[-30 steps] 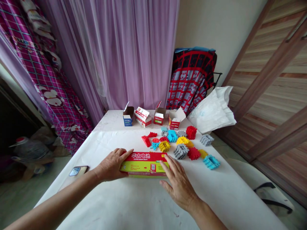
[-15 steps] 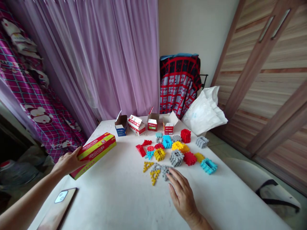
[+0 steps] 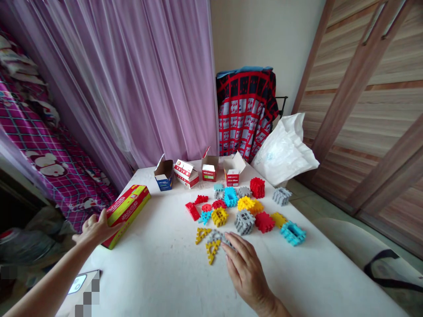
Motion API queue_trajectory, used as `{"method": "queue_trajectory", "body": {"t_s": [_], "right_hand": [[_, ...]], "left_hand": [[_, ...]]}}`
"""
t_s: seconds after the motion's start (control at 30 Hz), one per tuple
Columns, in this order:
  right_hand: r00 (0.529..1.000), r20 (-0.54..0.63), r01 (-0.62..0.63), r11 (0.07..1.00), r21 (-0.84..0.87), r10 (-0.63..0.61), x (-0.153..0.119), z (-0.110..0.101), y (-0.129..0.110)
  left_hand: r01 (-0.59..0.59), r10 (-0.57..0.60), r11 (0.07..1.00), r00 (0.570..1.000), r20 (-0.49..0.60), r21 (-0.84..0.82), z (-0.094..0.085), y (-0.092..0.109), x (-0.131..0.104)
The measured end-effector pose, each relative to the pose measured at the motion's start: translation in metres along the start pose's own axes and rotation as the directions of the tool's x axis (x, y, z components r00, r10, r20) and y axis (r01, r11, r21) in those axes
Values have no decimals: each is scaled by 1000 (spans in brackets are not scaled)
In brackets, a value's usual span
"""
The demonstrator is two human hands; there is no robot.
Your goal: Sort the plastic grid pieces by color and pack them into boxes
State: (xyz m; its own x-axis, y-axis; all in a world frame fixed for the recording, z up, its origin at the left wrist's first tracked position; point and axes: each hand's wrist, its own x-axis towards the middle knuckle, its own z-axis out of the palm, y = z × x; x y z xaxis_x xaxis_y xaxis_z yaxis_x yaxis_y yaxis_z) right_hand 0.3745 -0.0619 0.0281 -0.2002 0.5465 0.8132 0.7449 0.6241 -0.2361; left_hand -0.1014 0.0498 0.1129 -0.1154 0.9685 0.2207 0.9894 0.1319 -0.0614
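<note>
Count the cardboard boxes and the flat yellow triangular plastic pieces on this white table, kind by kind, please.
Small blue cardboard box: 1
Small red-and-white cardboard boxes: 3
Long red-and-yellow-green cardboard box, at the left hand: 1
Flat yellow triangular plastic pieces, near the right hand: 2
Total: 7

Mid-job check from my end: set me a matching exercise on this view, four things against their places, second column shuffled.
Things:
1. left hand
2. right hand
3. blue carton
4. white bag

Places:
A. by the far right corner of the table
B. at the grey pieces
C. left end of the row of small cartons
D. at the near end of the long box

Pairs: 1-D, 2-B, 3-C, 4-A
</note>
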Motion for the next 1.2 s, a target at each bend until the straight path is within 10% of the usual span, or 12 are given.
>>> {"method": "queue_trajectory", "body": {"t_s": [0.07,0.4,0.77,1.0,1.2], "right_hand": [[1000,-26,0,1000,-7,0,14,3,7],[992,-109,-61,998,-19,58,6,13,28],[991,-84,-104,994,-35,100,13,2,29],[993,-84,-81,997,-19,79,10,5,31],[993,-79,-86,996,-6,85,8,9,28]], "left_hand": [[150,-148,985,989,-29,90,-7,15,0],[7,-7,1000,1000,14,-11,-20,114,83],[33,-32,999,996,80,-9,3,156,156],[-9,6,1000,995,-100,-23,1,146,147],[-173,164,985,962,-218,-25,-6,130,82]]}}
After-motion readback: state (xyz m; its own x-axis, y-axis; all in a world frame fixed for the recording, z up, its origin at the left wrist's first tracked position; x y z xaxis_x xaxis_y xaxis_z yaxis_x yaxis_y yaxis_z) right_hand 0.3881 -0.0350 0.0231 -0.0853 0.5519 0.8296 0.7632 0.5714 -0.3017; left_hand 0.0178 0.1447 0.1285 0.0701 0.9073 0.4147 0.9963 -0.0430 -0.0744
